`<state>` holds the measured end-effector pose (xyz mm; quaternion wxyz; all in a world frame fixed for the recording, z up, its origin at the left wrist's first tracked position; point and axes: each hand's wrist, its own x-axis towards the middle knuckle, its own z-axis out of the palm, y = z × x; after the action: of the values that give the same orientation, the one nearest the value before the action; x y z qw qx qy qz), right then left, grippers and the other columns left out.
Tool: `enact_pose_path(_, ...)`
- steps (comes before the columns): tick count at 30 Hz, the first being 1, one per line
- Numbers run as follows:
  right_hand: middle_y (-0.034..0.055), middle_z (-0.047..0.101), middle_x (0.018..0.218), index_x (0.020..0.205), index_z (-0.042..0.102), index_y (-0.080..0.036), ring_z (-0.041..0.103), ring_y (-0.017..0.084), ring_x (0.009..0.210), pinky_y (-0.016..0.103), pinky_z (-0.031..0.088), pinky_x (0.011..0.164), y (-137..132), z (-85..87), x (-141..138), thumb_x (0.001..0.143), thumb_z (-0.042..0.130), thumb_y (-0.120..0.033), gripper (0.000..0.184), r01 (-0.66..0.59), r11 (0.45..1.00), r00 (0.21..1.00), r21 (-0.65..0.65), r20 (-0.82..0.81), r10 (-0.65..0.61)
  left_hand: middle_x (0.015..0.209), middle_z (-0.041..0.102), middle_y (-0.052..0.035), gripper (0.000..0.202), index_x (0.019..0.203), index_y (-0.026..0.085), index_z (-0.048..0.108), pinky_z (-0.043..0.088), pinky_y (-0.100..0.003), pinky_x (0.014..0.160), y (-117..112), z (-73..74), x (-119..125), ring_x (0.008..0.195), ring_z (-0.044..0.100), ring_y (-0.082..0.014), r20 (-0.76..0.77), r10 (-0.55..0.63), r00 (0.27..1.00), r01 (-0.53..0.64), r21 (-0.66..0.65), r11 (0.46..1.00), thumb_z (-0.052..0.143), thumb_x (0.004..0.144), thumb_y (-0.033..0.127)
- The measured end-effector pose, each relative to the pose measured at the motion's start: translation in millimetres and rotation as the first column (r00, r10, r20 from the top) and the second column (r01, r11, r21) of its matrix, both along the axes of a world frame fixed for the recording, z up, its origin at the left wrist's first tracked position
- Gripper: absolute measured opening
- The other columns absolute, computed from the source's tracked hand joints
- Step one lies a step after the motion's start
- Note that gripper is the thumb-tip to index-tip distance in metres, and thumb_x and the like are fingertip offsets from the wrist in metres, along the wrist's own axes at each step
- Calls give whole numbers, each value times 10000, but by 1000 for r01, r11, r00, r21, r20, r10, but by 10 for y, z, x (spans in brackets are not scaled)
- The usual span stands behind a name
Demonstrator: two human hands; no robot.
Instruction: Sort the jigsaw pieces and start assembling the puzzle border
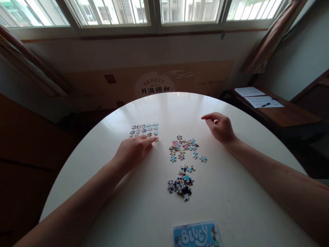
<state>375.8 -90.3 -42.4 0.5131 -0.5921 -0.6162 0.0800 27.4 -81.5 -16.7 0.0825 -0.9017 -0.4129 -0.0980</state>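
My left hand (pixel 133 152) is at the lower edge of a grid of puzzle pieces (pixel 144 130) laid out in rows. Its index finger is stretched out, the tip touching a single puzzle piece (pixel 157 139) at the grid's lower right corner; the other fingers are curled and partly hidden. Past the right side of the loose pieces, my right hand (pixel 219 127) hovers or rests by the table, its index finger extended and nothing visible in it. Between the hands lies a spread of colourful loose pieces (pixel 182 145). A darker heap of pieces (pixel 181 187) is nearer to me.
A blue "Bluey" packet (pixel 196 235) lies at the near side of the round white table (pixel 144 219). On the right stands a brown desk (pixel 295 111) with papers (pixel 263 102) and a pen (pixel 266 104). A printed cardboard panel (pixel 185 77) leans below the windows.
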Motion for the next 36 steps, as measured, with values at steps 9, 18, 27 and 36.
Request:
enact_pose_path(9, 7, 741, 895, 948, 756, -242, 639, 130, 760, 277, 429, 689, -571, 622, -407, 874, 598, -149, 198, -641, 593, 482, -487, 346, 805, 1086, 770, -62, 368, 1317, 227, 626, 538, -295, 632, -44, 19, 5, 862, 735, -203, 104, -305, 947, 306, 11, 952, 463, 987, 219)
enact_pose_path(18, -12, 736, 834, 845, 740, -259, 629, 149, 746, 289, 368, 676, -718, 675, -521, 816, 655, -176, 123, -482, 592, 393, -646, 445, 805, 844, 752, -11, 252, 1001, 233, 741, 446, -252, 563, -74, 61, 20, 684, 684, -150, 108, -317, 942, 323, -43, 945, 489, 986, 232)
enact_pose_path(27, 20, 688, 765, 785, 696, -207, 567, 154, 685, 285, 360, 628, -777, 702, -539, 790, 604, -162, 103, -414, 514, 418, -752, 345, 841, 643, 596, 8, 283, 730, 197, 614, 351, -284, 499, -408, 123, 253, 537, 519, -123, -34, -460, 887, 459, -39, 888, 473, 972, 235)
enact_pose_path(36, 0, 726, 809, 899, 736, -191, 629, 112, 694, 221, 484, 650, -655, 717, -452, 851, 651, -182, 98, -699, 325, 477, -637, -78, 875, 653, 574, 19, 270, 735, 201, 576, 368, -300, 509, -446, 159, 244, 547, 501, -124, -49, -462, 885, 461, -37, 887, 483, 982, 258)
